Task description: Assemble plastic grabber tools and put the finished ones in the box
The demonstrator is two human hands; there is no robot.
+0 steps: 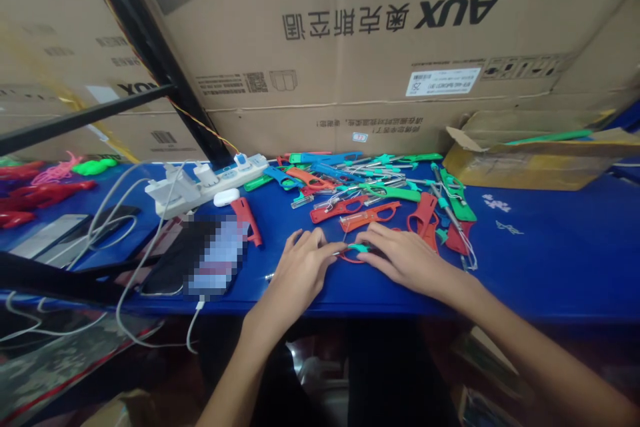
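Note:
At the table's front edge, both hands meet over a red plastic handle shell [351, 257]. My right hand [405, 257] pinches a small green trigger-like piece [358, 249] above that shell. My left hand [305, 260] comes in from the other side, thumb and forefinger pinched at the shell's left end; what lies between those fingertips is mostly hidden. Just beyond the hands lies an orange handle shell [367, 217] with a clear part in it. Around it spreads a pile of red, green and blue shells [345, 203], clear tubes, metal rods and white wires, resembling lighter parts.
A power strip [213, 183] with plugs stands at the left, a charging phone [217, 257] before it. A lone red shell [246, 220] lies nearby. An open carton [525, 170] sits at the back right. Large cardboard boxes [350, 87] wall off the back; a black metal frame [155, 47] rises left.

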